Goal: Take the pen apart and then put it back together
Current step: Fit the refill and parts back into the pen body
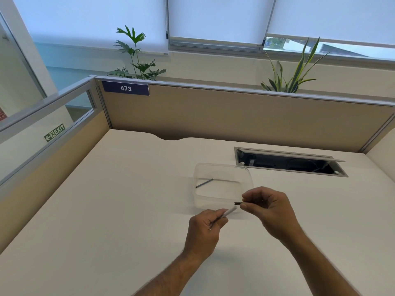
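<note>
Both grips, pen parts above desk (106, 210)

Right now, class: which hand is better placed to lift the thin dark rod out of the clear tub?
Probably the right hand. It hovers at the clear tub's near rim, closer to the thin dark rod than the left hand, though it pinches a dark pen piece.

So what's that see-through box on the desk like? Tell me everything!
The clear box is a shallow, lidless container with rounded corners, and it looks like thin transparent plastic. It sits flat and upright on the pale desk, just beyond the person's hands and in front of the open cable hatch. Inside, one thin dark rod lies slanted on its floor. The right hand hovers over its near edge; whether it touches the box cannot be told.
</note>
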Demonstrator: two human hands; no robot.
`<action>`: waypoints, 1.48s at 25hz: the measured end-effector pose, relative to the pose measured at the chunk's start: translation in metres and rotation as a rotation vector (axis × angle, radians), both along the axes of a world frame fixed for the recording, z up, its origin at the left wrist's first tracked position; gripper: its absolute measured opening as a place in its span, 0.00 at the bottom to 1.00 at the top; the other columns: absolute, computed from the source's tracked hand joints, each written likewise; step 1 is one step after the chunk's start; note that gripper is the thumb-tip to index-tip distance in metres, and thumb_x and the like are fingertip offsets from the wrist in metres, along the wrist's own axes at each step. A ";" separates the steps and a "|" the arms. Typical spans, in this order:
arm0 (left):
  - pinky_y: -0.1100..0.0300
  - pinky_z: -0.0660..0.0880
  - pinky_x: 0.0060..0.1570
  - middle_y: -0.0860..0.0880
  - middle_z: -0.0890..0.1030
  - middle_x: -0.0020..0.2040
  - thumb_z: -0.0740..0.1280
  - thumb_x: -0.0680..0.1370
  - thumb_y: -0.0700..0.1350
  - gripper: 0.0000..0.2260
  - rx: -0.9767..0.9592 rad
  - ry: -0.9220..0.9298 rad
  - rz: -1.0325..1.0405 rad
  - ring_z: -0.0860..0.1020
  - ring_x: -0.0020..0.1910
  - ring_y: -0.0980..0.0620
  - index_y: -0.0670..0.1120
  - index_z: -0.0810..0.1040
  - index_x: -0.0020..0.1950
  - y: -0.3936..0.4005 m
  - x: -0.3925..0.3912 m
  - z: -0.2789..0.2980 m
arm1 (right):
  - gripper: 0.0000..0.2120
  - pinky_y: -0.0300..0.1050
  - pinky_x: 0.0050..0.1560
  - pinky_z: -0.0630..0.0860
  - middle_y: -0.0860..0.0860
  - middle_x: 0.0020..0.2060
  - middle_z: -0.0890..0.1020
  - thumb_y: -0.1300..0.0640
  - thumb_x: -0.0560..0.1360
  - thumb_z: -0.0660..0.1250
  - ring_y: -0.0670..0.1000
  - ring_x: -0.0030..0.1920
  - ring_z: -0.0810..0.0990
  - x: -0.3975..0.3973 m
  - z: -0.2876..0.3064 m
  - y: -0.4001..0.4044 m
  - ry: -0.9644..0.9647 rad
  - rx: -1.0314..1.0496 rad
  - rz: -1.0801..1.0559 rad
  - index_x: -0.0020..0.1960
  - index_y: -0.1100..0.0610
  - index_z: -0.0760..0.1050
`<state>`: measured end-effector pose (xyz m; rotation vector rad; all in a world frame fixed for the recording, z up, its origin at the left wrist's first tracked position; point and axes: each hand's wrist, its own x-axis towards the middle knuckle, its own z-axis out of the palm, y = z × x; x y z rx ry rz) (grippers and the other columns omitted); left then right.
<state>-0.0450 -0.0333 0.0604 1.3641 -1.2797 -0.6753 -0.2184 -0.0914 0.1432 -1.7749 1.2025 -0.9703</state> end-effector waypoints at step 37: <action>0.61 0.77 0.43 0.52 0.85 0.43 0.71 0.75 0.41 0.11 -0.083 -0.171 -0.101 0.79 0.41 0.58 0.49 0.83 0.56 0.003 0.001 -0.004 | 0.10 0.42 0.41 0.83 0.45 0.38 0.87 0.54 0.72 0.76 0.46 0.40 0.86 -0.023 -0.010 -0.003 0.284 -0.117 0.294 0.51 0.49 0.80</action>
